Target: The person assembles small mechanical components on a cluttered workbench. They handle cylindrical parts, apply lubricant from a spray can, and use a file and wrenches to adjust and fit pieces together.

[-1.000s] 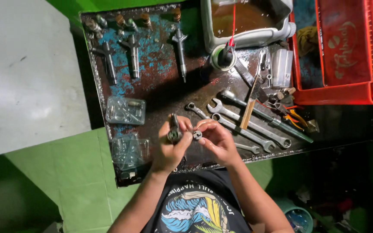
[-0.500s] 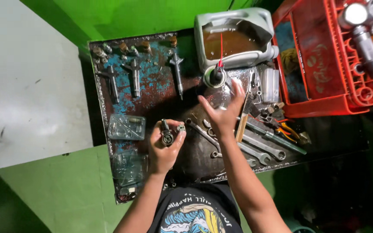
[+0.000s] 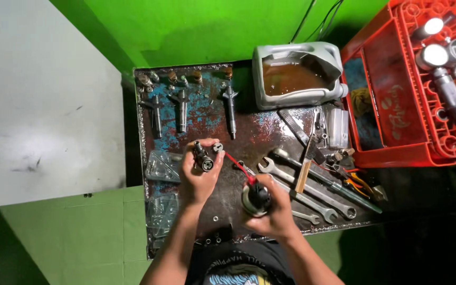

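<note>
Rusty, paint-flecked metal makes up the workbench [image 3: 270,132], and much on it is hard to read: the small fittings along its far edge are blurred, the clear plastic bags [image 3: 163,168] at the left edge show nothing of their contents, and the red crate [image 3: 397,153] at the right runs out of frame.

The left hand [image 3: 199,177] is wrapped around a small dark metal part [image 3: 203,158], cylindrical, with a round opening at the end facing the camera; fingers and thumb hide most of its body. It is held above the middle of the bench, in front of the person's chest. The right hand [image 3: 275,216] grips a spray can [image 3: 255,199], seen from the top as a dark round cap, with its body hidden in the palm. A thin red straw [image 3: 237,164] runs from the can's nozzle up to the part's end; whether it touches cannot be told.

Three long steel injectors [image 3: 181,108] lie side by side on the far left of the bench. Bright wrenches [image 3: 307,192] lie fanned out at the right, and a cut-open grey jug [image 3: 297,74] holds brown liquid.
</note>
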